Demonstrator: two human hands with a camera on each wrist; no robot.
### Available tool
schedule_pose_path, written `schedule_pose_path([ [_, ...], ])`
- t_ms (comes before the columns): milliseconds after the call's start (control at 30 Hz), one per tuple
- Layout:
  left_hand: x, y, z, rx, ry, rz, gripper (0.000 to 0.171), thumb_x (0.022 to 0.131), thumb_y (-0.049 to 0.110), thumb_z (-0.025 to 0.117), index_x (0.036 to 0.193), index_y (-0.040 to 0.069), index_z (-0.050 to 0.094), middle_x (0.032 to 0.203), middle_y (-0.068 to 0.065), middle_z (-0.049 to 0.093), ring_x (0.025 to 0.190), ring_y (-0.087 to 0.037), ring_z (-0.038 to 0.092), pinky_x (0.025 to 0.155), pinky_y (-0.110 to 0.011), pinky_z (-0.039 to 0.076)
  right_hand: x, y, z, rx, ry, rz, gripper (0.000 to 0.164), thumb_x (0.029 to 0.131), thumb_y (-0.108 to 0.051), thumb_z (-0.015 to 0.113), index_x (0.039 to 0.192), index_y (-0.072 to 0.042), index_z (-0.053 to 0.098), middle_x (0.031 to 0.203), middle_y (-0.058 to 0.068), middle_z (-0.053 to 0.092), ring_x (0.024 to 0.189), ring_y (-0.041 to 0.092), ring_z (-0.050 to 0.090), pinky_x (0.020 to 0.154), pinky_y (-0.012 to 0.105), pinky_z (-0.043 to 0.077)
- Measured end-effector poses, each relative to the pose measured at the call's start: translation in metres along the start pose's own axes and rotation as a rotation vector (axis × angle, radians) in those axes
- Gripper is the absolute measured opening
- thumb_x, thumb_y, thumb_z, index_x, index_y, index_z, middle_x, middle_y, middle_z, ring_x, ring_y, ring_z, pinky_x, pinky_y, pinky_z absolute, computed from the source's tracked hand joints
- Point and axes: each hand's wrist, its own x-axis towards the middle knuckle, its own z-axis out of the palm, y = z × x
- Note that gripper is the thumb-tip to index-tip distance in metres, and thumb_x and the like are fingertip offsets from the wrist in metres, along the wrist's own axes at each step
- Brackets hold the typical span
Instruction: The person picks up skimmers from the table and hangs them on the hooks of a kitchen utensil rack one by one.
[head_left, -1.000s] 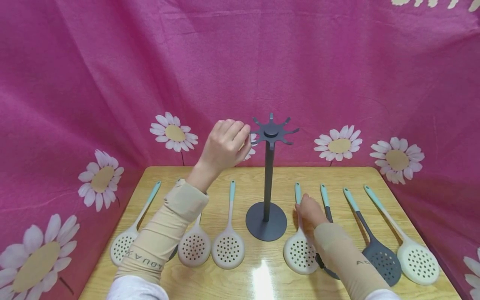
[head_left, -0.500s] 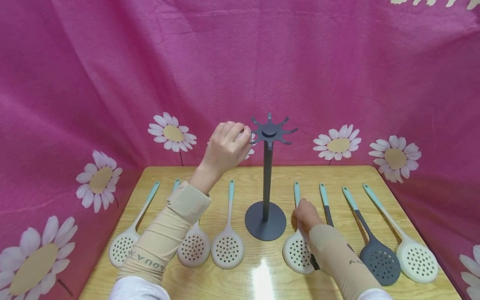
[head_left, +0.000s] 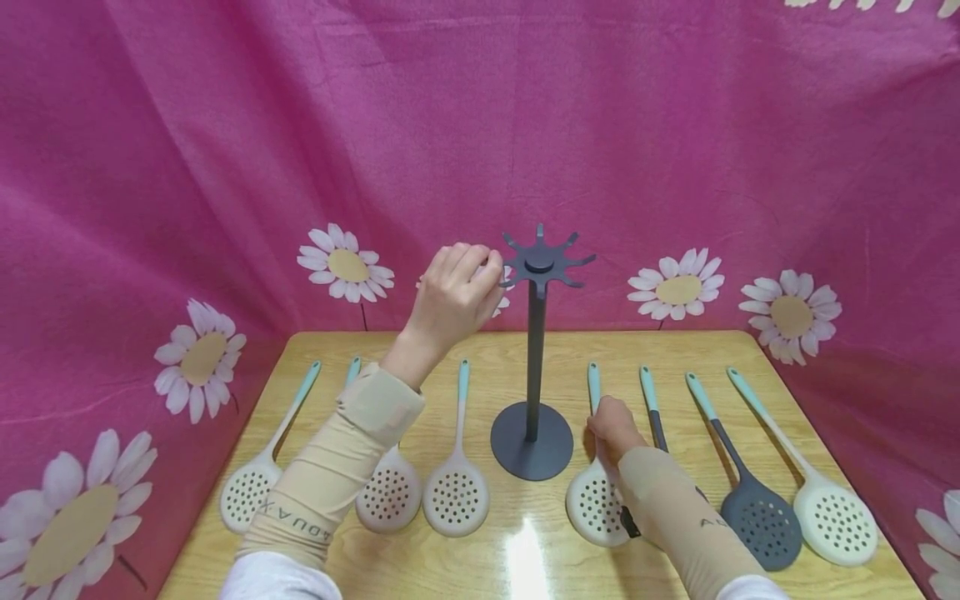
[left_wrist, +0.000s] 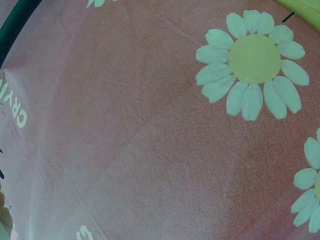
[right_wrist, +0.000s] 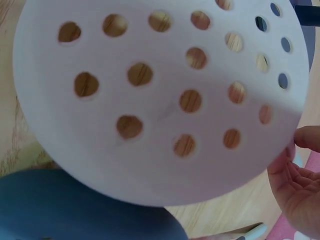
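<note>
In the head view, my left hand [head_left: 453, 287] is raised beside the dark utensil stand [head_left: 536, 358]. Its curled fingertips meet the left side of the stand's hooked top, covering one hook. My right hand [head_left: 617, 427] is low over the table and pinches the stem of a pale skimmer [head_left: 595, 504] with a mint handle end. That skimmer's perforated head fills much of the right wrist view, with the right hand [right_wrist: 297, 195] at the edge. A dark-stemmed skimmer [head_left: 656, 425] lies beside it, partly under my right sleeve. Mostly pink cloth shows in the left wrist view.
On the wooden table [head_left: 517, 542], a dark skimmer [head_left: 761, 525] and a pale skimmer [head_left: 834, 518] lie at right. Pale skimmers [head_left: 456, 496] lie left of the stand, some partly under my left sleeve. Pink flowered cloth [head_left: 450, 125] surrounds the table.
My right hand has slid slightly down the pale skimmer's stem, and its sleeve has shifted left. My left hand stays at the stand's top. The skimmers lie where they were.
</note>
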Motion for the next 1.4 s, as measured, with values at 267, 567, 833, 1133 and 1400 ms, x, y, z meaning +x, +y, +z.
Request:
schedule_pose_path([
  [267, 0.000, 0.000, -0.001, -0.013, 0.002, -0.012, 0.012, 0.076, 0.003, 0.060, 0.086, -0.003, 0.062, 0.080, -0.013, 0.059, 0.072, -0.025, 0.054, 0.063, -0.033, 0.045, 0.001, -0.005, -0.006, -0.028, 0.035, -0.058, 0.010, 0.081, -0.002, 0.056, 0.086, 0.007, 0.056, 0.072, 0.009, 0.051, 0.064, 0.020, 0.049, 0.053, 0.025, 0.039],
  [567, 0.000, 0.001, -0.001, -0.016, -0.002, -0.025, 0.012, 0.079, 0.005, 0.057, 0.086, -0.003, 0.061, 0.080, -0.013, 0.059, 0.072, -0.026, 0.054, 0.064, -0.034, 0.045, -0.004, -0.018, -0.022, -0.081, 0.132, -0.159, 0.009, 0.074, -0.003, 0.053, 0.066, 0.000, 0.049, 0.058, 0.005, 0.046, 0.052, 0.017, 0.046, 0.044, 0.023, 0.036],
  [833, -0.001, 0.001, -0.001, -0.016, -0.006, -0.026, 0.011, 0.078, 0.004, 0.059, 0.086, -0.003, 0.062, 0.080, -0.013, 0.059, 0.073, -0.025, 0.054, 0.064, -0.033, 0.045, -0.012, -0.028, -0.043, -0.062, 0.212, -0.249, 0.017, 0.080, -0.009, 0.056, 0.082, 0.007, 0.049, 0.066, 0.013, 0.055, 0.054, 0.019, 0.056, 0.050, 0.029, 0.047],
  [1133, 0.001, 0.001, 0.000, -0.013, -0.004, -0.022, 0.010, 0.078, 0.004, 0.059, 0.086, -0.002, 0.062, 0.079, -0.012, 0.059, 0.072, -0.024, 0.054, 0.063, -0.033, 0.045, -0.025, -0.034, -0.078, 0.120, 0.275, -0.331, 0.027, 0.084, -0.010, 0.056, 0.100, 0.010, 0.048, 0.074, 0.018, 0.061, 0.052, 0.012, 0.056, 0.049, 0.026, 0.046],
  [1400, 0.000, 0.002, -0.001, -0.011, 0.002, -0.025, 0.012, 0.076, 0.004, 0.063, 0.086, -0.002, 0.062, 0.080, -0.013, 0.059, 0.072, -0.025, 0.054, 0.062, -0.032, 0.045, -0.039, -0.035, -0.096, 0.218, 0.408, -0.424, 0.034, 0.085, -0.018, 0.057, 0.105, 0.009, 0.048, 0.073, 0.015, 0.058, 0.057, 0.021, 0.056, 0.049, 0.028, 0.044],
])
